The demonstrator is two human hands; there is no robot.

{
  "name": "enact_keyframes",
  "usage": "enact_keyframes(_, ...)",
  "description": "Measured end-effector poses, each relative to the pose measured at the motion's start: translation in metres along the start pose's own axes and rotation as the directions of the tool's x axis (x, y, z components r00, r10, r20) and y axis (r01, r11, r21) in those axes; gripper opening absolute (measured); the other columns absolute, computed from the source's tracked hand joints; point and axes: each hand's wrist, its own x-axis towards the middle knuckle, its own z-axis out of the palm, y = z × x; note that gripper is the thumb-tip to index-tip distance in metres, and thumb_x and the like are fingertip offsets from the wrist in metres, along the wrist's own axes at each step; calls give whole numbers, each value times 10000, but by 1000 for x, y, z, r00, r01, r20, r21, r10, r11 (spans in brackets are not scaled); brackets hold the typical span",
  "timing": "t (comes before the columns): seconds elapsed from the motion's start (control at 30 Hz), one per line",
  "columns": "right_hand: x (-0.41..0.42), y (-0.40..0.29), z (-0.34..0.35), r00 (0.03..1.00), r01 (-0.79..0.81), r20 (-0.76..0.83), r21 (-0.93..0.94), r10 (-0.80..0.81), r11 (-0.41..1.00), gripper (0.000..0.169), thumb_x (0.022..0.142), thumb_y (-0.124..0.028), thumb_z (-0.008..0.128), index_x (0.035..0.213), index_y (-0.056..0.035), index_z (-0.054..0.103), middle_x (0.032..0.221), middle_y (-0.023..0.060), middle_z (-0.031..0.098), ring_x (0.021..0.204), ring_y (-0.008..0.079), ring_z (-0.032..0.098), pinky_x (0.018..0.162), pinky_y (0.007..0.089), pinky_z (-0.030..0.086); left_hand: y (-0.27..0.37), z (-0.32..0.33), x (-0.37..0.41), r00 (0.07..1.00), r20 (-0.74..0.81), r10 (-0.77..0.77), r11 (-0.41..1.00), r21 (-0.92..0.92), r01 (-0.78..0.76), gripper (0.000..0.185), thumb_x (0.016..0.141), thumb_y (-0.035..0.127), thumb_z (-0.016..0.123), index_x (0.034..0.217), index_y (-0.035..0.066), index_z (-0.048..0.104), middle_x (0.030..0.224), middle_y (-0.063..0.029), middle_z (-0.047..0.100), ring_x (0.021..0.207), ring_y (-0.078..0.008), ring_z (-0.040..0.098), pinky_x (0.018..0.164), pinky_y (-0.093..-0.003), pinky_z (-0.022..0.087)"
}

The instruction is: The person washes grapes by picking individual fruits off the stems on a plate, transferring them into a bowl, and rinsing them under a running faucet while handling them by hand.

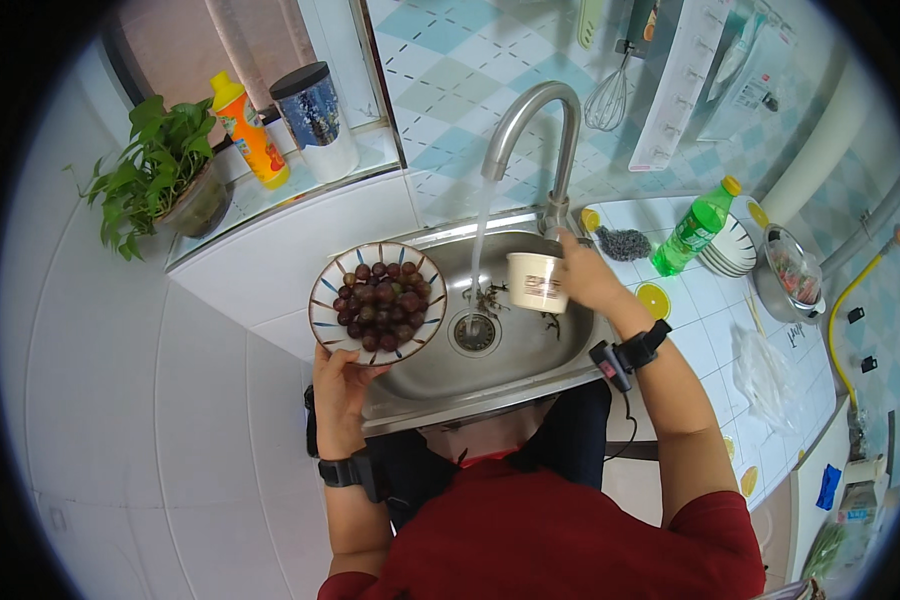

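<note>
My left hand (343,390) grips the near rim of a white striped plate (330,326) heaped with dark red grapes (379,306). The plate is held over the sink's left end. My right hand (591,274) is around the right side of a cream paper cup (538,281) that bears writing, above the right part of the steel sink (420,379). Between plate and cup, water (478,247) runs from the curved faucet (536,94) towards the drain strainer (475,334). Dark stem scraps (489,300) lie on the basin floor. The cup's inside is hidden.
Right of the sink, the counter bears a steel wool scrubber (624,244), a green bottle (696,229), stacked plates (731,251), a metal pot (776,289) and a plastic bag (765,375). A potted plant (195,202), an orange bottle (251,135) and a lidded canister (316,124) line the sill.
</note>
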Motion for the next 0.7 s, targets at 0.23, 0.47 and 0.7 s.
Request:
enact_keyframes(0.23, -12, -56, 50, 861, 496, -5, -208, -509, 843, 138, 707, -4, 620, 839, -44, 613, 918, 125, 597, 909, 337, 615, 751, 416, 528, 4, -5, -5, 999, -29, 15, 999, 36, -14, 521, 793, -8, 460, 1308, -10, 381, 1195, -235, 563, 939, -378, 664, 663, -414, 648)
enact_keyframes(0.47, -10, -52, 70, 898, 429, 142, -68, -417, 901, 140, 806, -117, 624, 926, -47, 639, 940, 135, 640, 906, 323, 630, 744, 400, 527, 12, -7, -14, 999, -42, 22, 999, 28, -21, 540, 786, -21, 468, 1317, -21, 365, 1192, -231, 552, 930, -341, 669, 653, -401, 648)
enact_keyframes(0.7, 4, -42, 66, 839, -429, 504, 378, 207, 820, 283, 931, -268, 511, 1001, -40, 662, 910, 181, 674, 874, 320, 645, 778, 408, 495, 13, -9, -13, 1000, -26, 9, 1000, 29, -8, 521, 797, -25, 459, 1312, -23, 374, 1184, -228, 565, 933, -331, 673, 667, -397, 647)
